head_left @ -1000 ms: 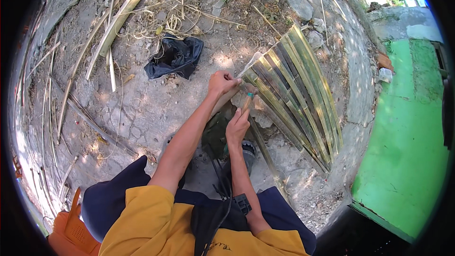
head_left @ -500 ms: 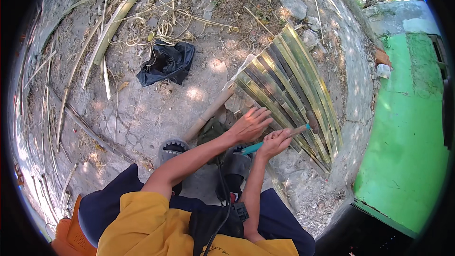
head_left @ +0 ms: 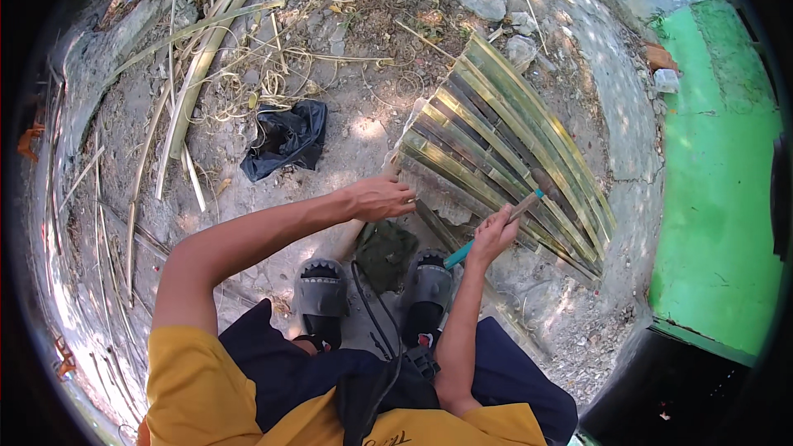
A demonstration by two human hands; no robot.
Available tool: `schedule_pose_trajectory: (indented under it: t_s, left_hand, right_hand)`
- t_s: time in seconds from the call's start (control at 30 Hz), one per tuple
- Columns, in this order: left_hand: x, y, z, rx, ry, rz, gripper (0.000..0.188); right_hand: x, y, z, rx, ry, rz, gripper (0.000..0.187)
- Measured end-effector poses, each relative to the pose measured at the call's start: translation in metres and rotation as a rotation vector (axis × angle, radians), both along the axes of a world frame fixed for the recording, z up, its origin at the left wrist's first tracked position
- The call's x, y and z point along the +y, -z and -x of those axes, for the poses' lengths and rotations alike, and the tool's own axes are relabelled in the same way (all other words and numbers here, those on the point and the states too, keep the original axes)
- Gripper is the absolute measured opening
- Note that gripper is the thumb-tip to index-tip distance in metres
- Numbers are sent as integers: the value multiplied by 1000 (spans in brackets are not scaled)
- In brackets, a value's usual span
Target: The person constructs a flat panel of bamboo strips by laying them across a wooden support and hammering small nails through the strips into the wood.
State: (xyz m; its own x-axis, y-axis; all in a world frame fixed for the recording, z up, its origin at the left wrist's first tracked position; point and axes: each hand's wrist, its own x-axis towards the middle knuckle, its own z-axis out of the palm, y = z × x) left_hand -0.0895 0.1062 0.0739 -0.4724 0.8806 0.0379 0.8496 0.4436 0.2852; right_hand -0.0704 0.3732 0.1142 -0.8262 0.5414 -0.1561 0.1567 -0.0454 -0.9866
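Presently, I note a green wall (head_left: 714, 198) as the largest item, standing along the right side of my head view. Next in size is a fan of split bamboo strips (head_left: 512, 149), lying on the ground ahead and to the right, its strips side by side and green to brown. Long pale bamboo lengths (head_left: 197, 87) lie at upper left, amid thin curled shavings (head_left: 277, 83). A black plastic bag (head_left: 299, 134), crumpled and open-mouthed, rests left of the fan, well apart from it. Dark green cloth (head_left: 387, 256) lies just ahead of and between two grey sandals (head_left: 322, 287). A hammer (head_left: 526, 204), with teal grip and dark head, slants over the fan's lower right; I cannot tell whether its head touches the strips. My right hand (head_left: 494, 235) is closed around its handle. My left hand (head_left: 380, 198), palm down with fingers loosely bent, lies over a pale pole (head_left: 349, 237); I cannot tell whether it grips anything.
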Motion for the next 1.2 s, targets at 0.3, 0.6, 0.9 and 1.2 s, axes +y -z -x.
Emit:
schedule_pose_trajectory:
  t_s: [0.3, 0.6, 0.9, 1.2]
  left_hand:
    - [-91, 0, -116, -647, -766, -130, 34]
    - [16, 51, -116, -652, -1418, -532, 52]
    - [37, 89, -89, -475, -1373, -453, 44]
    - [34, 91, -71, -475, -1311, -504, 47]
  right_hand:
    - [-25, 36, -8, -55, -164, -93, 32]
    - [-103, 53, -53, -39, -503, -617, 37]
    - [-113, 68, -59, 77, -520, -714, 37]
    - [-92, 45, -45, -75, -459, -637, 37]
